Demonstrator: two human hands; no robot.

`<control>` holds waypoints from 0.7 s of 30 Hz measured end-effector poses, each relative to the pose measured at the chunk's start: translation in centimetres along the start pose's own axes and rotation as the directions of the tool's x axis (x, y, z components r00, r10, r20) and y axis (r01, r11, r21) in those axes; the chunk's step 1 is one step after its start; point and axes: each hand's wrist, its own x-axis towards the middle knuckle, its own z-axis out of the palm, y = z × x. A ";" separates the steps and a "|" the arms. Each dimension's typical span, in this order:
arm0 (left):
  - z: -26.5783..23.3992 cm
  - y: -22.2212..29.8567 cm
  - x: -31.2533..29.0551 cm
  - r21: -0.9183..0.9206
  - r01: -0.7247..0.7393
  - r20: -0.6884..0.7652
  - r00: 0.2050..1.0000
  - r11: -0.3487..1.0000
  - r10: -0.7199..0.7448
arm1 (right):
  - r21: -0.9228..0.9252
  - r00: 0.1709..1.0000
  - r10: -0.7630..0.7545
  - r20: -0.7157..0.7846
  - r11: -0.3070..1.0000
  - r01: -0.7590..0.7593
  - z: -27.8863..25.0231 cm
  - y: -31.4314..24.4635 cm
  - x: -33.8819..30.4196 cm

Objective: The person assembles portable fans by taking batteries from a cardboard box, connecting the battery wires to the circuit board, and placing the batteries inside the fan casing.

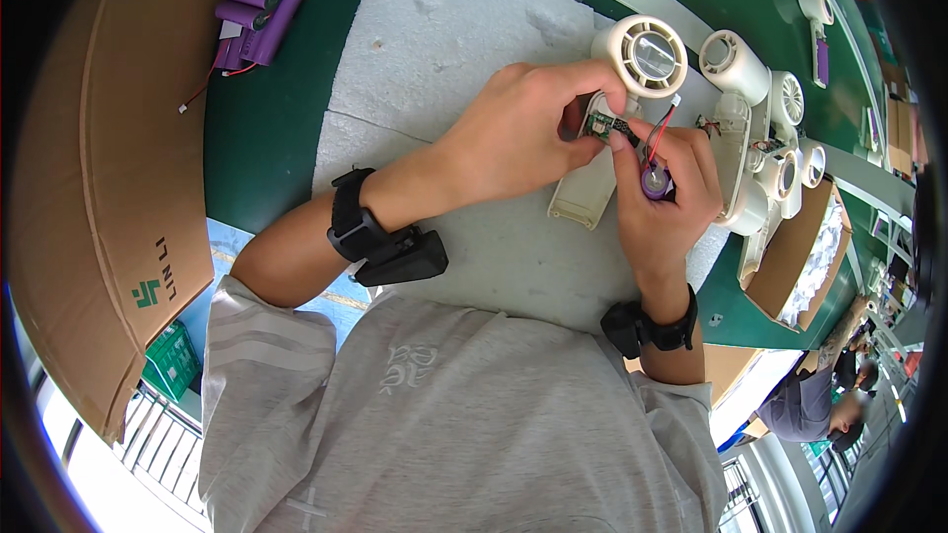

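Observation:
A cream-white handheld fan (585, 193) lies on the foam sheet, its round head away from me and its handle opened up. My left hand (528, 128) is closed at the fan's neck, thumb and forefinger on either side of a small green circuit board (599, 124). Close by, my right hand (673, 178) has its thumb and forefinger at the board's right edge. A purple battery cell (655, 182) sits within the curled fingers of that hand. Red and black wires (660, 133) rise from it to a white plug (676, 100). Fingers partly hide the board.
Several more cream fan bodies (736, 64) crowd the right side. Beyond them stands an open cardboard box (790, 262) with white contents. Purple battery cells (259, 20) lie at the far left, beside a large carton (128, 158). White foam (415, 49) covers the green table (262, 138). Another person (800, 405) is at right.

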 end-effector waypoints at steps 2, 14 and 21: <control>0.0 0.0 0.0 0.002 0.004 0.005 1.000 1.000 -0.004 | -0.006 1.000 -0.017 -0.013 1.000 0.017 0.1 0.0 0.0; -0.1 0.0 0.0 0.000 0.027 0.018 0.999 1.000 -0.027 | -0.036 1.000 -0.007 -0.002 0.999 0.007 0.1 -0.1 0.1; -0.8 -0.3 0.2 -0.057 0.001 0.072 0.997 0.998 0.003 | -0.065 1.000 0.000 0.021 0.998 0.001 0.0 -0.6 0.5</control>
